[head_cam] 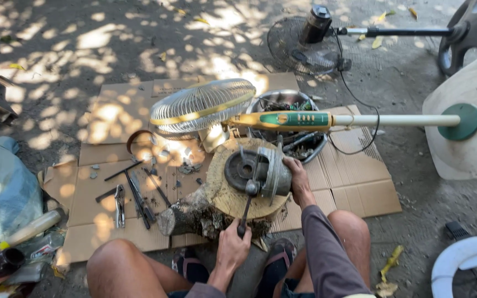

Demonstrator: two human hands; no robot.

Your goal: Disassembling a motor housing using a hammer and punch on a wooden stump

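A grey metal fan motor [258, 172] lies on a cut wood stump [222, 190] in front of my knees. My right hand [295, 172] grips the motor's right side and holds it down. My left hand [233, 247] is closed around the dark handle of a screwdriver [245, 212], whose shaft points up into the motor's lower edge. A stand fan [202, 105] with a wire grille and a yellow-green control housing [288, 120] lies on its side just beyond the stump.
Flattened cardboard [354, 185] covers the ground. Pliers [119, 205] and several loose tools [139, 198] lie left of the stump. A metal bowl [316, 146] of parts sits behind it. Another fan [305, 41] lies farther back, a white fan base [470, 121] at right.
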